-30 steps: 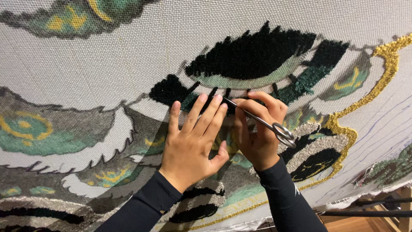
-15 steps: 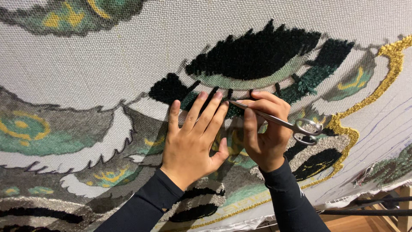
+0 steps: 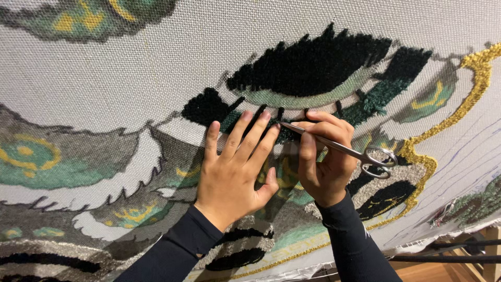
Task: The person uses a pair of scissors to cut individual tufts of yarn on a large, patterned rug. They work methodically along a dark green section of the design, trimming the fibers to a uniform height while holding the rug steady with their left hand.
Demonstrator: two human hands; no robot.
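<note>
Left hand: the left hand (image 3: 235, 169) lies flat on the tufted rug cloth (image 3: 104, 78), fingers spread and pressed on the pile; it holds nothing.
Right hand: the right hand (image 3: 326, 164) has its grip pressed together around the shaft of the small metal scissors (image 3: 339, 149), thumb below and fingers curled above.
Scissors, long axis: they run from upper left to lower right; the closed tips point to the left, the two ring handles (image 3: 380, 161) stick out free past the right side of the hand, no finger is in them.
Key relation: the scissor tips touch, or almost touch, the dark green tufted yarn (image 3: 284, 137) just beside the left index fingertip; the left hand is the nearer one to this spot from the left side, the right comes from the right.
Black tufted patch: the black tufted patch (image 3: 313, 62) sits above both hands, apart from the tips.
Edges: the gold yarn outline (image 3: 417, 151) passes near the handles on the right; the cloth edge and a wooden frame (image 3: 459, 266) lie lower right.
Open room: bare grey cloth above and to the left.
</note>
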